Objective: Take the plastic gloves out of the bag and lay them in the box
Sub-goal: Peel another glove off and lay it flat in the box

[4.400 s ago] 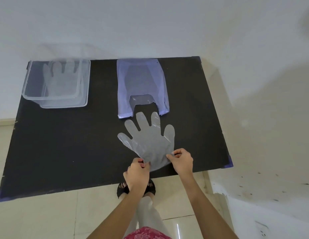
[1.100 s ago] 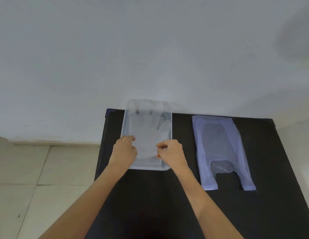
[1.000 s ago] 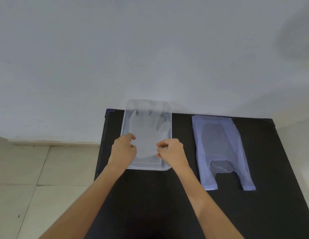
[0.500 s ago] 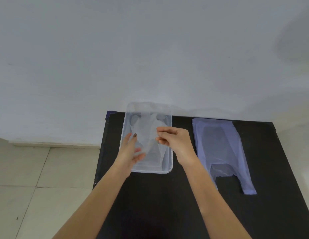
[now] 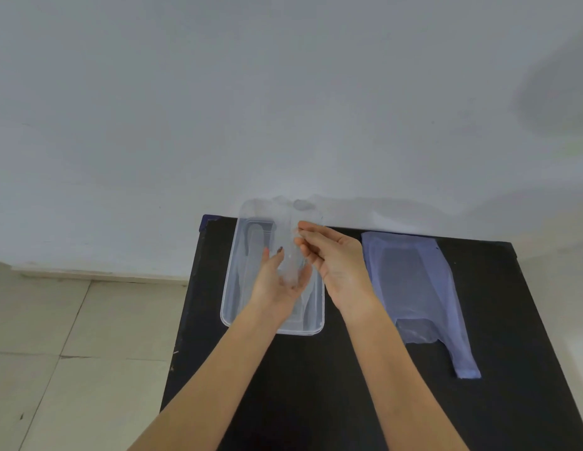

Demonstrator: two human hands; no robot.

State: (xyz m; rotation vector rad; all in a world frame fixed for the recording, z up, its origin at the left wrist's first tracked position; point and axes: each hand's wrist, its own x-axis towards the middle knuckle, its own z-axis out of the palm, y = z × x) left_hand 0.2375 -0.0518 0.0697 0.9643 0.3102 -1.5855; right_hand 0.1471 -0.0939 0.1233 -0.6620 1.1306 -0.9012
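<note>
A pale wall fills the far half of the view, with a tiled floor at the near left. A black bench stands against the wall and carries the task's things. On its right part a thin bluish plastic bag lies flat, its handles pointing toward the near edge, well apart from the hands. On the far left part of the bench sits a clear plastic box, long side running near to far, its far end at the wall. Two bare forearms reach in from the near edge and meet above the box. The left hand is turned palm up over the middle of the box, fingers loosely spread, its grip open, with a clear plastic glove resting across the palm. The right hand is just beside it, over the right rim of the box, its thumb and fingertips pinched together in a closed grip on the upper part of that glove. The glove is crumpled into a narrow, upright strip between the two hands and rises a little past the far end of the box. More clear film seems to lie on the box floor, but its shape cannot be told.
</note>
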